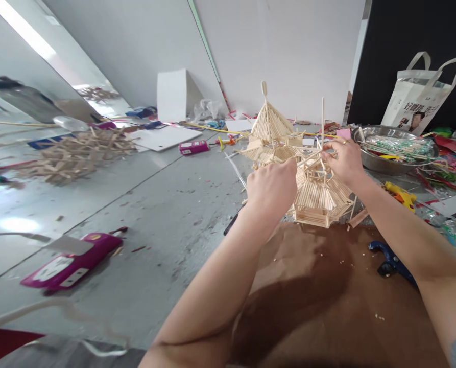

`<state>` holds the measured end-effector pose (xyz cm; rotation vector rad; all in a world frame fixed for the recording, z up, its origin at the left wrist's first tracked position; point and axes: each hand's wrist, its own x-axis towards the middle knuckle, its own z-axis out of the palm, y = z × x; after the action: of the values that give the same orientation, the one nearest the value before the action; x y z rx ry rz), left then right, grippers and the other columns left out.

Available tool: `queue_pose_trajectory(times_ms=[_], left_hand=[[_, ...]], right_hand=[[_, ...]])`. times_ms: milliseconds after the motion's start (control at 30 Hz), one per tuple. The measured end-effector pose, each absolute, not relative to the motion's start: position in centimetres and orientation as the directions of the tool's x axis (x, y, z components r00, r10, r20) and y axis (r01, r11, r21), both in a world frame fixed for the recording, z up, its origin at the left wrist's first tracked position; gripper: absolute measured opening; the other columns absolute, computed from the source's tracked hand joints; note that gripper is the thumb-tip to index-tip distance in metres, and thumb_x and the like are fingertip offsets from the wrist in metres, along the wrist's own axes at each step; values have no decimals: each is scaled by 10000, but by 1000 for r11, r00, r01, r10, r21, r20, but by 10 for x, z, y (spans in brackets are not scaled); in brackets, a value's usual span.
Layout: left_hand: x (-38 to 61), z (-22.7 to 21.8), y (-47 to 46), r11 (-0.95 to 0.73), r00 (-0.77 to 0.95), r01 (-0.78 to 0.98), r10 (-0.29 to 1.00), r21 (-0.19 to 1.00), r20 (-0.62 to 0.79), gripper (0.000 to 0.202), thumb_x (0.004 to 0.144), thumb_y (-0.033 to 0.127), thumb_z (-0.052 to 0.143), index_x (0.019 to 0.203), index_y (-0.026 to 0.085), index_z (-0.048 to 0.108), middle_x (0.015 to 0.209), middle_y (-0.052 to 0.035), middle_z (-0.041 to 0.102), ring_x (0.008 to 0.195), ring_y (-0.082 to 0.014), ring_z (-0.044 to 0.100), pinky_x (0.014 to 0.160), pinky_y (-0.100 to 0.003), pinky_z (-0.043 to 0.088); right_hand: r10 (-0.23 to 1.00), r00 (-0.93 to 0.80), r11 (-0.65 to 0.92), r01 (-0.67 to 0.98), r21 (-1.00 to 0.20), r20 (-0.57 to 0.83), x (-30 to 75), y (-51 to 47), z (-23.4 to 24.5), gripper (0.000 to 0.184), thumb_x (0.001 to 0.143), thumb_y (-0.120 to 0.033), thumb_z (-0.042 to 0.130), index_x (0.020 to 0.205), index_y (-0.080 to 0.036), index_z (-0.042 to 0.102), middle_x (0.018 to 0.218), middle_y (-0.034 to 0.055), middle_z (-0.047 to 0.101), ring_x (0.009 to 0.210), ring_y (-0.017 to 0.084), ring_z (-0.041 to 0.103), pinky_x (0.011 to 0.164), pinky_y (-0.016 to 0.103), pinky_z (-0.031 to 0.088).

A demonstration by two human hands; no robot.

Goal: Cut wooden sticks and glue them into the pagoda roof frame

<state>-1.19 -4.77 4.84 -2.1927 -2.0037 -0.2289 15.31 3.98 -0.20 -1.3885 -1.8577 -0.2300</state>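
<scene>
Two pavilion-like models of thin wooden sticks stand before me. The rear stick model (271,125) has a pointed roof with a knob on top. The nearer stick model (315,197) has a sloping, many-sided roof, an open frame above it and one tall upright stick. Over its top, my left hand (272,188) is closed at one end of a thin wooden stick (309,157); its fingertips are hidden behind the knuckles. My right hand (344,159), wearing a ring, pinches the stick's other end with thumb and fingers beside the upright.
Brown paper (308,296) lies in front, with a blue-handled tool (391,261) on it. A metal bowl (396,158), a yellow glue gun (402,195) and a white bag (413,99) are at right. At left are a magenta device (74,260) and a heap of wood pieces (86,153).
</scene>
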Motion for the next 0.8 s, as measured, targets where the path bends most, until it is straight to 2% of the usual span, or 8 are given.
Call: queue_pose_trajectory(times_ms=[267, 800], left_hand=[[-7, 43, -36, -62, 54, 998, 961, 20, 271, 364, 876, 307, 307, 977, 178, 631, 872, -119, 673, 819, -246, 632, 686, -356, 474], [-8, 41, -33, -94, 85, 995, 952, 18, 293, 368, 875, 330, 306, 967, 178, 629, 853, -134, 666, 788, -281, 641, 647, -382, 470]], right_hand=[[754, -89, 375, 872, -315, 651, 153, 38, 0, 142, 807, -254, 539, 879, -233, 659, 1018, 51, 658, 1057, 261, 519, 882, 416, 335], [752, -90, 372, 876, -306, 653, 152, 38, 1, 141, 801, -259, 554, 879, -233, 669, 1037, 53, 663, 1059, 275, 529, 881, 435, 350]])
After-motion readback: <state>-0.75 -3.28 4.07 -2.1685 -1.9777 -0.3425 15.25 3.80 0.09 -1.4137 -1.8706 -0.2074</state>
